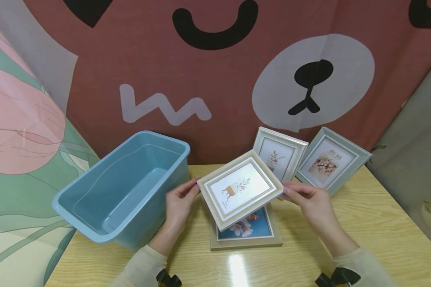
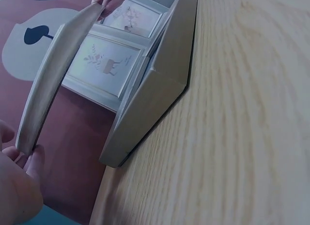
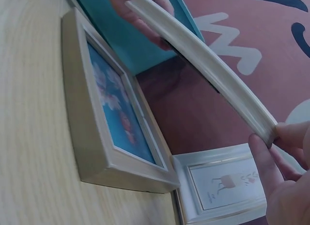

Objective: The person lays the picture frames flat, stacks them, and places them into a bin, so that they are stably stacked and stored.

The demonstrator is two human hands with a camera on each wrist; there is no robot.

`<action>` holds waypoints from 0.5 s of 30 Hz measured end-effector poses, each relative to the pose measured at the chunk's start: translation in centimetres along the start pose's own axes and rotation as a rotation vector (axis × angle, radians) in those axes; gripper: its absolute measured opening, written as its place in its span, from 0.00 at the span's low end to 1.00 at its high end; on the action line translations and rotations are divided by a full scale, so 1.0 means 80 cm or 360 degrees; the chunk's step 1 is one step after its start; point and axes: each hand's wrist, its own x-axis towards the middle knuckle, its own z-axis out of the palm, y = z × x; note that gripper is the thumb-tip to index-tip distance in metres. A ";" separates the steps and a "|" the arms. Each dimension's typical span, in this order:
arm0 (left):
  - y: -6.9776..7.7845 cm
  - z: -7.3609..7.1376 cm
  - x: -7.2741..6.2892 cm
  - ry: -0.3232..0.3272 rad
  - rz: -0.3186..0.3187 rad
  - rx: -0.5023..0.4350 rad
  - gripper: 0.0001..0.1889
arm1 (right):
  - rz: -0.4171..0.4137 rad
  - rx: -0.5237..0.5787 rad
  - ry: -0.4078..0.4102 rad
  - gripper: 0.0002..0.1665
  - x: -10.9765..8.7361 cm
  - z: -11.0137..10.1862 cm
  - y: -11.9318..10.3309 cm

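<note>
Between my two hands a cream picture frame (image 1: 241, 189) with a deer-and-flowers print is held up, tilted, above the table. My left hand (image 1: 178, 203) pinches its left corner and my right hand (image 1: 310, 205) pinches its right corner. Underneath, apart from it, a beige frame with a blue flower picture (image 1: 246, 242) lies on the table; the held frame hides its upper part in the head view. In the right wrist view that lower frame (image 3: 87, 113) shows its thick side. Behind stands a silvery-white frame (image 1: 298, 149), and a grey-blue frame (image 1: 348, 171) leans at its right.
A blue plastic tub (image 1: 176, 171) stands on the left of the wooden table (image 1: 283, 267), with its inside bare. At the back hangs a reddish-brown cloth (image 1: 158, 67) printed with a bear face. The table's right edge runs past the grey-blue frame.
</note>
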 end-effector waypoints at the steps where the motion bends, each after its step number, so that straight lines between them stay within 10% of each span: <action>1: 0.000 0.000 0.000 -0.0007 0.0003 0.0008 0.17 | 0.0012 0.0006 0.0006 0.20 -0.001 0.001 0.000; 15: 0.001 0.000 -0.001 -0.0057 0.0036 0.0157 0.21 | -0.0045 -0.0114 0.0039 0.20 -0.019 0.007 0.005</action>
